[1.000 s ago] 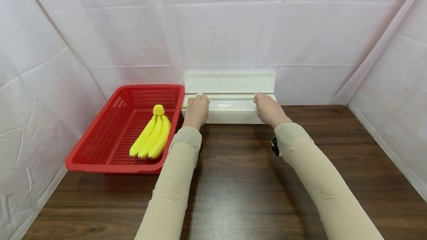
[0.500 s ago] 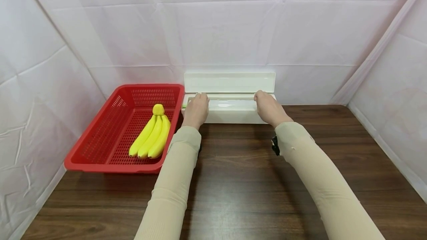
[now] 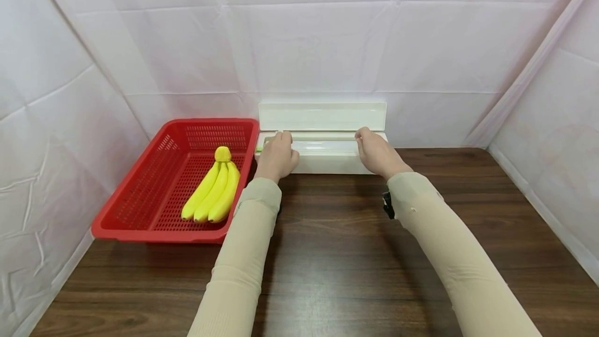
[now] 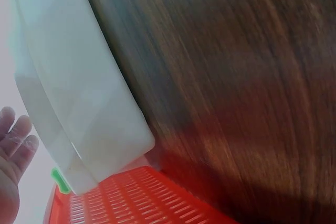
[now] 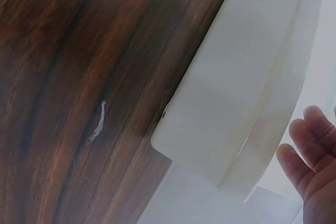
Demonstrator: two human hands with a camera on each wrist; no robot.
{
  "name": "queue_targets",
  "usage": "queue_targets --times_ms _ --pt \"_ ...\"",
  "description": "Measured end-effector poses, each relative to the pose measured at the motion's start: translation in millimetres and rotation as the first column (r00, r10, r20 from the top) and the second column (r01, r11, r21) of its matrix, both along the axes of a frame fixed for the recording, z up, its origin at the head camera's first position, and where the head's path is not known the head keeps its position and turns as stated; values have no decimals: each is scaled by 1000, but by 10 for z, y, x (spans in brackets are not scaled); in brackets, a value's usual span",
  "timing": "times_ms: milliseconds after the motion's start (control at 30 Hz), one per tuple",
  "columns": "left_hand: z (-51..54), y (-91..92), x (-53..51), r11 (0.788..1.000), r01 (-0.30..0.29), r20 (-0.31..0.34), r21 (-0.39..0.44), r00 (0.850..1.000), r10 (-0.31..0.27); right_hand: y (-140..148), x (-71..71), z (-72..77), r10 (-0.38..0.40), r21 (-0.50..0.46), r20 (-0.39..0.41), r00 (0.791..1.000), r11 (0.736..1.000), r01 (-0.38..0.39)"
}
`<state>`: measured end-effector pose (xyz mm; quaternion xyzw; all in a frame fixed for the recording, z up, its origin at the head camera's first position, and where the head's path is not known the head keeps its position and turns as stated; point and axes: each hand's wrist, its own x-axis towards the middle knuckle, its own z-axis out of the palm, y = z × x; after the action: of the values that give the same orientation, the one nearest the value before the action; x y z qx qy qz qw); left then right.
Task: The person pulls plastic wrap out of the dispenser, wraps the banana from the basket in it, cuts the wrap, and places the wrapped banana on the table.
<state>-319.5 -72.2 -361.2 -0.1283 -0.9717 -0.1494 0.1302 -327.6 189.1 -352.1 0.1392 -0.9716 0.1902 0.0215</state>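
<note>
A long white cling film box (image 3: 327, 164) stands at the back of the table, its lid (image 3: 323, 117) raised against the curtain. Shiny clear film (image 3: 323, 146) shows inside. My left hand (image 3: 277, 156) is over the box's left end, thumb apart from the fingers. In the left wrist view, its fingertips (image 4: 27, 142) are beside the box rim with a faint gleam on them. My right hand (image 3: 376, 154) is over the right end, fingers bent inward. Fine shiny lines cross its fingers (image 5: 310, 137) in the right wrist view; whether they pinch film is unclear.
A red plastic basket (image 3: 140, 234) stands left of the box, with a bunch of yellow bananas (image 3: 212, 191) in it. A green tab (image 4: 60, 181) sticks out at the box's left end. A whitish shred (image 5: 98, 124) lies on the wooden table (image 3: 337, 254). White curtains enclose the back and sides.
My left thumb has swung out to the right, away from its fingers. The right fingers have shifted very slightly. Box, basket and bananas stay in place.
</note>
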Motion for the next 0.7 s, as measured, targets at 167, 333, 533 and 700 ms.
queue_targets --times_ms 167,333,533,700 --pt "-5 9 -11 998 -24 -40 -50 999 22 41 10 -54 50 9 -45 998 999 -50" --pt "-12 12 -10 999 -31 -52 -39 998 29 56 53 -52 90 46 -138 986 995 -84" --pt "-32 15 18 997 -75 -50 17 996 76 62 91 -47 81 0 -153 985 997 -82" --pt "-44 28 41 993 -108 -54 37 992 110 75 98 -59 65 -15 -139 988 998 -68"
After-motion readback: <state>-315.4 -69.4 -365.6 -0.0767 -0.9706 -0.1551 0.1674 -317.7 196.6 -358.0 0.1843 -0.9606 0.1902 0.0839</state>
